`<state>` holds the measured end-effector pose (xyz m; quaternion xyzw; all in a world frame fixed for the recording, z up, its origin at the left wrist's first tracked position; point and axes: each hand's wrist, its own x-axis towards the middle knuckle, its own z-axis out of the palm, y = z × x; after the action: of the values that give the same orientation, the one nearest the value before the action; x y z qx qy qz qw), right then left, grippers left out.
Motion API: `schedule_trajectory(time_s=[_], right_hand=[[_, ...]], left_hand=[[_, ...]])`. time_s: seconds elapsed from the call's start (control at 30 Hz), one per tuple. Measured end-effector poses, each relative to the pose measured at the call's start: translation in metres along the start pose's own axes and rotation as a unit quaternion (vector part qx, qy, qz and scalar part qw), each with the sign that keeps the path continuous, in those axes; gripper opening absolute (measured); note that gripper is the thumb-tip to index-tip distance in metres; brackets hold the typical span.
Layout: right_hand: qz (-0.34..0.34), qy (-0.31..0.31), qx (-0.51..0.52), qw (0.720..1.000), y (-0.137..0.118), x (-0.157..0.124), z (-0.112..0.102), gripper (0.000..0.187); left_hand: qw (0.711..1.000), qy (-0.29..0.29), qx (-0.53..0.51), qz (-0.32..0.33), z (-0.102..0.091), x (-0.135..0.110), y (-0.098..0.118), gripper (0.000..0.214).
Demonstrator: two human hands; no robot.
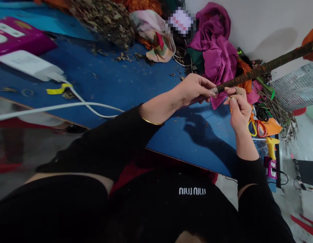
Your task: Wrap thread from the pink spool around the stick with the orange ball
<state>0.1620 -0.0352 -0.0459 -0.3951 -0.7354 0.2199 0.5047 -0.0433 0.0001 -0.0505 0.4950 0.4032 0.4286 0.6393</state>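
Note:
A long dark brown stick (pixel 262 70) with lighter bands slants up to the right, an orange piece of cloth (pixel 310 42) at its far end. My left hand (pixel 193 89) is closed around the stick's near end, where a pale band shows by the fingertips. Just beside it, my right hand (pixel 238 106) is closed in a pinch below the stick. A thin dark strand (pixel 224 94) runs from those fingers toward the stick's end; whether it is wire or thread I cannot tell.
Dried plant matter (pixel 105 20), magenta cloth (pixel 217 40) and a patterned cloth (pixel 158 44) lie at the back of the blue table (pixel 115 77). A white charger (pixel 32 64) with its cable is at left. Scissors (pixel 257 128) and a yellow glue gun (pixel 272 146) are at right.

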Motion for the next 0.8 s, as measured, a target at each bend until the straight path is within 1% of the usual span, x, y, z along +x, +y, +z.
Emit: schedule_trajectory(time_s=[0.03,0.1,0.17,0.2,0.3,0.37,0.47,0.57,0.67,0.8], right_hand=[[-0.013,0.005,0.039,0.999,0.000,0.000,0.002,0.048],[-0.012,0.006,0.126,0.992,0.004,-0.002,0.009,0.049],[0.025,0.017,0.178,0.984,0.009,-0.004,0.016,0.048],[0.053,0.028,0.183,0.981,0.010,-0.005,0.019,0.049],[0.121,0.058,0.156,0.979,0.008,-0.007,0.022,0.053],[0.136,0.066,0.138,0.979,0.001,-0.009,0.022,0.053],[0.131,0.067,0.111,0.983,-0.012,-0.013,0.023,0.052],[0.120,0.063,0.076,0.988,-0.019,-0.017,0.023,0.053],[0.108,0.054,0.053,0.991,-0.018,-0.019,0.023,0.054],[0.113,0.025,0.012,0.993,-0.008,-0.017,0.020,0.056]], left_hand=[[1.000,-0.002,0.004,-0.001,0.002,0.000,-0.002,0.026],[1.000,-0.005,0.013,-0.002,0.007,0.001,-0.006,0.026],[1.000,0.000,0.018,-0.003,0.013,0.002,-0.010,0.032],[1.000,0.003,0.022,-0.003,0.015,0.003,-0.013,0.038],[0.999,0.015,0.044,0.002,0.022,0.003,-0.018,0.052],[0.998,0.020,0.058,0.005,0.024,0.003,-0.019,0.049],[0.997,0.019,0.074,0.011,0.025,0.002,-0.018,0.033],[0.994,0.001,0.106,0.020,0.025,0.001,-0.019,0.021],[0.989,-0.014,0.141,0.030,0.024,0.002,-0.024,0.017],[0.981,-0.030,0.184,0.058,0.022,0.006,-0.035,0.014]])
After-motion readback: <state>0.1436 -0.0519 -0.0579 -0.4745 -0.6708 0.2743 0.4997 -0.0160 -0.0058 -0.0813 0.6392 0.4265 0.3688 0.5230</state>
